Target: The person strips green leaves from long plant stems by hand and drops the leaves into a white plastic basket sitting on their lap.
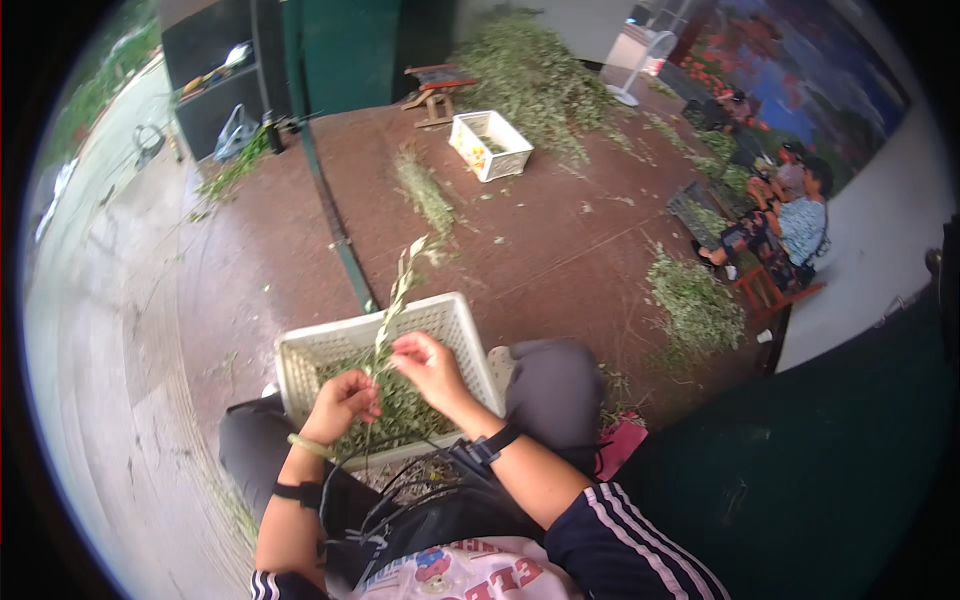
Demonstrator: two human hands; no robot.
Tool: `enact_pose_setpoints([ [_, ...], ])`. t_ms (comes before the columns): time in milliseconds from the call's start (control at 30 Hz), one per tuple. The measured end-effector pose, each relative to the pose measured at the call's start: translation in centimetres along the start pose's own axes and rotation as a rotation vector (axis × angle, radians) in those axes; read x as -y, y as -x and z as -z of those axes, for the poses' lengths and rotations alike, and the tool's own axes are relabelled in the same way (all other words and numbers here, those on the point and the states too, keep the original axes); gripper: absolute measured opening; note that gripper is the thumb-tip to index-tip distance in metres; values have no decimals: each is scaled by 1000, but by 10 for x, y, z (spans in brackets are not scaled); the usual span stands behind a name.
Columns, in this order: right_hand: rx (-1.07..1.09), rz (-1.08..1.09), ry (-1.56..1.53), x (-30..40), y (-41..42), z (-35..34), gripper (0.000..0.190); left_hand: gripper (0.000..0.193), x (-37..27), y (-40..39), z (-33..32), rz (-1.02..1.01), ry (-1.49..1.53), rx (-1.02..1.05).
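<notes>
A leafy plant stalk [397, 296] stands nearly upright between my hands, its tip leaning away to the right. My left hand [345, 405] grips the lower stem. Higher up, on its right side, the fingertips of my right hand [429, 369] pinch at the leaves. Both hands are over a white perforated plastic crate [444, 319] between my knees. Loose green leaves [416, 409] cover its bottom. Whether my right fingers hold a plucked leaf is too small to tell.
Beyond the crate lie a bundle of stalks [425, 191] and a second white crate [504, 159]. A large plant heap [536, 71] rests by the back wall near a white fan [645, 64]. At right, people [799, 225] sit beside a grey crate [694, 210] and another plant pile [694, 304].
</notes>
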State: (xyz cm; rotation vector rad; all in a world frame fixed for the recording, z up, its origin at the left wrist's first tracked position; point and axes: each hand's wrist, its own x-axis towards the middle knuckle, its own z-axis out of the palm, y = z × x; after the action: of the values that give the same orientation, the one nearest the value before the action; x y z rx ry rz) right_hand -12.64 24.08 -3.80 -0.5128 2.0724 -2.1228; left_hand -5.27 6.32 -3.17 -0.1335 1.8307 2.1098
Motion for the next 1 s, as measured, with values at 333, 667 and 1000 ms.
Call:
enact_pose_setpoints([
  [333,149,-80,109,19,8,-7,22,7,-5,0,-1,-32,25,-12],
  [667,232,-24,119,19,11,-12,11,10,-5,-3,0,-37,47,1],
  [1000,371,-29,510,20,11,-4,13,7,-9,-2,11,-141,307,-207],
])
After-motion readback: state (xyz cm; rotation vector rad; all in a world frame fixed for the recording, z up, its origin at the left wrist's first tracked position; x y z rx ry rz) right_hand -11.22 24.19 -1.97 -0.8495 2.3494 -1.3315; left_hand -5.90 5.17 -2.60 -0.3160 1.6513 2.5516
